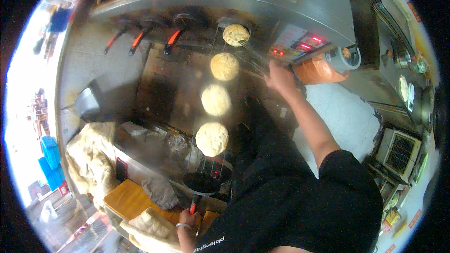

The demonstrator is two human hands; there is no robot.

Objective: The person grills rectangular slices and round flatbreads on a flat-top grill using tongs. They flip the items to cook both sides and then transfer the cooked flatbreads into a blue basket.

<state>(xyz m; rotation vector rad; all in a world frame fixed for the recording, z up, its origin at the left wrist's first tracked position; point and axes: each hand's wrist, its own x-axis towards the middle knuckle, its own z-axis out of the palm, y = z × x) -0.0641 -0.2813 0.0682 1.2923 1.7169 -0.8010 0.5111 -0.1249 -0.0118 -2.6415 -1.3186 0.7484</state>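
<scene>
My left hand (188,218), with a bracelet at the wrist, grips the red-and-black handle (193,206) of a long wire rack that runs up to a round opening in the metal oven (197,3). Four round flatbreads lie in a row on the rack; the nearest flatbread (212,139) is pale and the farthest flatbread (236,35) is browned, close to the opening. My right hand (279,77) is closed on metal tongs (253,59), whose forked tip touches the edge of the farthest bread.
Several red-and-black handles (172,38) stick out of the oven front to the left. A lit control panel (297,45) sits at right. Near my left hand are a wooden board (126,198), a grey cloth (160,192) and a beige cloth (93,158). A phone (121,169) stands beside them.
</scene>
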